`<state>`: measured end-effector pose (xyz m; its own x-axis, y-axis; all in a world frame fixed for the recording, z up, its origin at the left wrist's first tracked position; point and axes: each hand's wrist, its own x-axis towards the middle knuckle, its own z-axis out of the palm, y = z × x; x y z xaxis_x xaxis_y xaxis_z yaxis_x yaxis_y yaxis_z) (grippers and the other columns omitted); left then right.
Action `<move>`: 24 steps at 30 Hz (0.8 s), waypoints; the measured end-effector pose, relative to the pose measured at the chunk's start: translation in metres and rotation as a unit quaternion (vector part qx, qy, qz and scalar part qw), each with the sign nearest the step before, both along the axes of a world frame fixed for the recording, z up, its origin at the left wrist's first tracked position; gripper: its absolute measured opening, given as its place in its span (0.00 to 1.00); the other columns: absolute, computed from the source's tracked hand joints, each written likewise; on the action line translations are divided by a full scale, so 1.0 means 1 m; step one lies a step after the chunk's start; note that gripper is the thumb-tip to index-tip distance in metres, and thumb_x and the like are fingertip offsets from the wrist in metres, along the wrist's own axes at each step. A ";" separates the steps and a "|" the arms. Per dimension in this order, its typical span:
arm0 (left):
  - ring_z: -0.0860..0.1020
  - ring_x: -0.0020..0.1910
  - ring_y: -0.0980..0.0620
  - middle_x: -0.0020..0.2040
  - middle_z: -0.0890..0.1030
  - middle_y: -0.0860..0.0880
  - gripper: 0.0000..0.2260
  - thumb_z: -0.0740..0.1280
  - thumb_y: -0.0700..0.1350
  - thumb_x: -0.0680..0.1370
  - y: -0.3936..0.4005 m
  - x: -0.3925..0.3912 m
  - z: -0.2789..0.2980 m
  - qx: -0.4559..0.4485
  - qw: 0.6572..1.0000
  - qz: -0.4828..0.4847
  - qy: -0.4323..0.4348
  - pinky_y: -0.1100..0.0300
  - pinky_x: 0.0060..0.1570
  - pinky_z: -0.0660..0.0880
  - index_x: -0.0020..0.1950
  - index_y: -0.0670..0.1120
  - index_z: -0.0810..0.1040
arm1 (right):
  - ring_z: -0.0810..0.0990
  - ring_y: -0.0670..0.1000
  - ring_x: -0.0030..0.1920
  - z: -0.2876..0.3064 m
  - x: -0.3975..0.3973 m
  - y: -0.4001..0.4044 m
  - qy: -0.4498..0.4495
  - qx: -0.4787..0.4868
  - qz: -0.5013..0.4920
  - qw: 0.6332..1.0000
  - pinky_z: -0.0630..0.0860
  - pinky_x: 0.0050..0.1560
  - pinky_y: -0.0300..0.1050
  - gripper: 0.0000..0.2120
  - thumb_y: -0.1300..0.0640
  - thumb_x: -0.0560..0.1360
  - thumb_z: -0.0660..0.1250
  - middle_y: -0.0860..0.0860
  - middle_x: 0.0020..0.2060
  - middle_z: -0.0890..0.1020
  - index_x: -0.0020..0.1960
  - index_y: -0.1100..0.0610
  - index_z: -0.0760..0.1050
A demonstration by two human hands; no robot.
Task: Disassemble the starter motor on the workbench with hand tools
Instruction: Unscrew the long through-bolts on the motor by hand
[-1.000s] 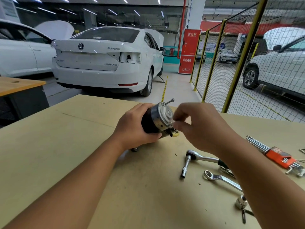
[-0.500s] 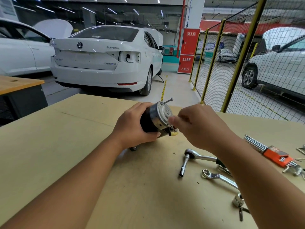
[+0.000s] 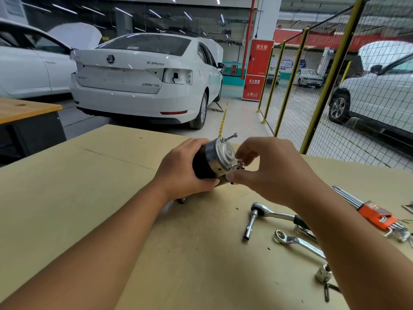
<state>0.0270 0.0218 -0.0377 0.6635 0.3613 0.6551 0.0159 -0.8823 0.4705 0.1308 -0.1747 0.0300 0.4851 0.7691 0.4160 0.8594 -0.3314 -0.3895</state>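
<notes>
— So, where is the starter motor (image 3: 210, 161) right now?

— Near the middle of the workbench (image 3: 67, 198), lying on its side, end cap facing three o'clock. The left hand (image 3: 183, 173) wraps the black body from nine o'clock, fingers curled over the top, thumb underneath.

— And the other hand?

— The right hand (image 3: 274, 173) comes in from three o'clock and pinches the lower through-bolt (image 3: 234, 166) at the cap's rim between thumb and fingertips. A second through-bolt (image 3: 229, 137) sticks out of the cap at about one o'clock, already backed well out.

— Tools?

— Lying loose at four to five o'clock from the motor: a ratchet with a socket (image 3: 263, 217), a ring spanner (image 3: 297, 241), a spare socket (image 3: 323, 273), and an orange-holdered hex key set (image 3: 375, 214) further out at three.

— How will the motor handle, do you reckon?

— Heavy for its size, I'd judge, rigid, and round enough to roll. The painted body looks smooth, so a full wrap around the middle suits it best. The bolt is thin and easy to drop; I'd say a fingertip pinch near its head is the place to take it.
</notes>
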 end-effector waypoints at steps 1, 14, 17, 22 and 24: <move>0.79 0.56 0.50 0.59 0.81 0.53 0.36 0.83 0.49 0.62 0.000 0.000 0.000 0.000 1.000 0.000 0.000 0.48 0.56 0.78 0.69 0.50 0.77 | 0.80 0.48 0.43 0.000 -0.001 0.000 -0.005 -0.035 -0.010 0.999 0.79 0.44 0.51 0.10 0.42 0.73 0.74 0.43 0.39 0.82 0.45 0.48 0.81; 0.79 0.56 0.50 0.60 0.80 0.54 0.36 0.83 0.50 0.63 0.001 -0.001 0.000 -0.003 1.000 -0.004 0.002 0.47 0.56 0.79 0.69 0.51 0.76 | 0.79 0.48 0.43 -0.003 0.000 0.002 0.011 -0.003 -0.008 1.000 0.79 0.44 0.52 0.06 0.51 0.75 0.74 0.43 0.42 0.82 0.47 0.45 0.78; 0.79 0.56 0.49 0.59 0.81 0.53 0.35 0.84 0.49 0.63 0.000 -0.001 0.000 -0.003 1.000 -0.002 0.001 0.48 0.55 0.79 0.69 0.50 0.77 | 0.78 0.46 0.41 -0.003 0.000 0.002 -0.001 -0.014 -0.012 1.000 0.77 0.40 0.49 0.10 0.42 0.73 0.74 0.43 0.40 0.81 0.48 0.46 0.78; 0.79 0.56 0.49 0.59 0.81 0.53 0.35 0.84 0.48 0.63 -0.001 -0.001 0.000 0.002 1.000 -0.002 0.000 0.47 0.55 0.79 0.69 0.50 0.77 | 0.78 0.46 0.41 -0.002 -0.001 0.002 0.013 -0.008 -0.011 1.000 0.78 0.42 0.50 0.04 0.50 0.76 0.74 0.44 0.41 0.82 0.47 0.45 0.78; 0.79 0.56 0.49 0.59 0.81 0.53 0.36 0.84 0.49 0.63 0.000 -0.001 -0.001 0.003 1.000 -0.004 0.002 0.47 0.55 0.79 0.69 0.50 0.76 | 0.77 0.45 0.41 -0.002 -0.001 0.002 0.010 -0.010 -0.016 1.000 0.77 0.41 0.49 0.08 0.46 0.73 0.75 0.43 0.42 0.82 0.49 0.44 0.78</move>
<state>0.0258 0.0222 -0.0384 0.6685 0.3521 0.6551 0.0100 -0.8850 0.4654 0.1295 -0.1727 0.0282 0.5174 0.7611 0.3911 0.8406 -0.3666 -0.3988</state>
